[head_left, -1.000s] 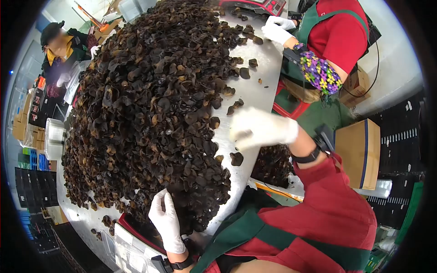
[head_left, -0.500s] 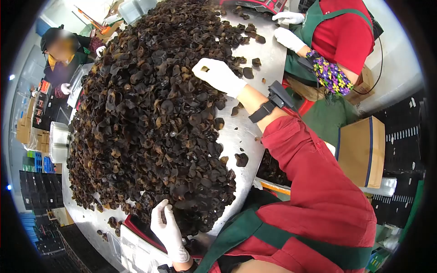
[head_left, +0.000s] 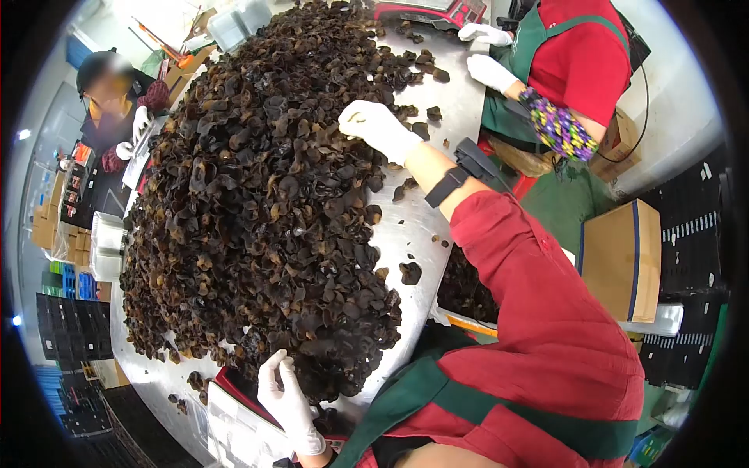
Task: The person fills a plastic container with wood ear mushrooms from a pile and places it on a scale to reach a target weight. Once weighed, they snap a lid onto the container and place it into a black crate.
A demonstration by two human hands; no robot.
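A large heap of dark brown wood ear mushrooms [head_left: 257, 203] covers most of the metal table [head_left: 402, 242]. My right hand [head_left: 378, 131], in a white glove, is over the heap's right side with its fingers curled together; anything between the fingertips is hidden. At the near edge of the heap is my left hand [head_left: 289, 402], also gloved in white. Its fingers point up and stand apart, and I see nothing in them. Beneath and beside it lies a red-edged device like a scale [head_left: 238, 394], partly covered by the hand and mushrooms.
Clear plastic boxes [head_left: 242, 437] stand at the near edge. A co-worker in a red shirt [head_left: 581, 66] is at the far right by a red scale [head_left: 429, 11]; another person [head_left: 109, 101] works at the left. A cardboard box [head_left: 620, 261] stands at right.
My right hand has shifted slightly right, and the gap between its thumb and finger has closed. My left hand has hardly moved. The person at left has brought their hands closer together.
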